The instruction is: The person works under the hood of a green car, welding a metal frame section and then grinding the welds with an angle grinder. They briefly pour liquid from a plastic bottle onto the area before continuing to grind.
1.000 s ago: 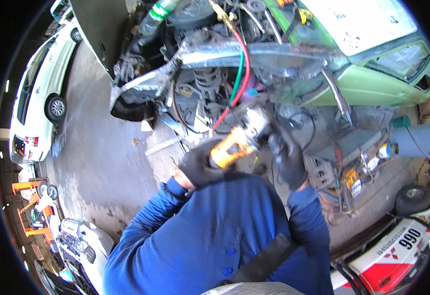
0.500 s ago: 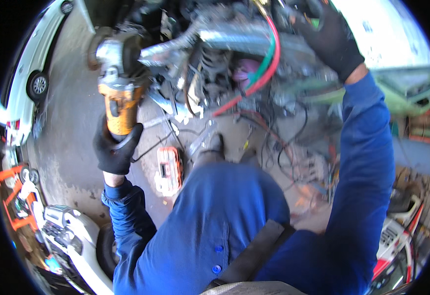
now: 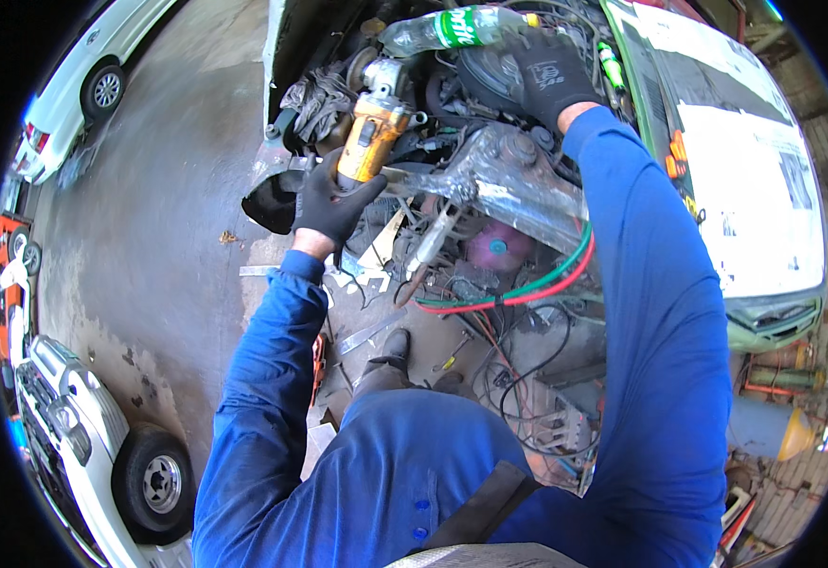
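My left hand (image 3: 330, 201), in a black glove, grips the rear of a yellow angle grinder (image 3: 370, 134) held up at the open engine bay (image 3: 452, 104) of a green car. The grinder's head points into the bay beside some grey rags (image 3: 314, 99). My right hand (image 3: 546, 76), also gloved, reaches far into the bay and rests on a dark engine part next to a clear plastic bottle (image 3: 437, 28) with a green label. A bare metal front panel (image 3: 518, 194) crosses between my arms.
Red and green hoses (image 3: 527, 293), black cables and loose tools lie on the concrete floor by my feet. A white car (image 3: 82, 90) stands at upper left, another white vehicle (image 3: 82, 454) at lower left. The green car's bonnet (image 3: 736, 161) fills the right. A blue cylinder (image 3: 764, 426) lies at lower right.
The left hand has carried the grinder from the far left up and right into the engine bay. The right hand has moved from the upper right onto the engine next to the bottle.
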The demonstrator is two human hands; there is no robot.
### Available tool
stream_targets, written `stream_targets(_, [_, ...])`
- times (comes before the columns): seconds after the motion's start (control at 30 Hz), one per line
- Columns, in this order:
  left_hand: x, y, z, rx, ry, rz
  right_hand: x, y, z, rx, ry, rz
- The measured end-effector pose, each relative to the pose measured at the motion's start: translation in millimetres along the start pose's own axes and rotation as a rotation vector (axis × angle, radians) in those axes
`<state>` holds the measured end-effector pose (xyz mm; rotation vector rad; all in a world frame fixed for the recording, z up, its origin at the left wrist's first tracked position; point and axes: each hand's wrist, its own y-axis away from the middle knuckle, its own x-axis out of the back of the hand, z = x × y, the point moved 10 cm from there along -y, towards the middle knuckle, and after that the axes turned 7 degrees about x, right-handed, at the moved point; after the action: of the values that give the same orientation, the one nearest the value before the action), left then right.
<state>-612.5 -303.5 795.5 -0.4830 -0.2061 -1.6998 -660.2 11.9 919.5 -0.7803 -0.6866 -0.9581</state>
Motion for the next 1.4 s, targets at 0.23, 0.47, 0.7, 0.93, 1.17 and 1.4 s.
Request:
stream_targets(0.23, [-15, -28, -8, 0.038, 0.185, 0.005, -51, -86, -21, 0.063, 0.131, -0.023])
stream_targets(0.47, [-10, -32, -12, 0.082, 0.209, 0.026, -93, -145, -39, 0.062, 0.234, 0.007])
stream_targets(0.7, [-3, -30, -9, -0.044, 0.051, 0.120, -170, -195, -32, -0.016, 0.176, -0.268])
stream_targets(0.93, [-4, -30, -6, -0.065, 0.107, 0.054, -168, -217, -42, 0.070, 0.051, -0.237])
stream_targets(1.17, [-7, -31, -13, -0.058, 0.099, 0.098, -80, -167, -25, 0.120, 0.135, -0.001])
stream_targets(1.4, [-18, -35, -20, -0.152, -0.045, 0.026, 97, -28, 56, -0.089, -0.266, 0.336])
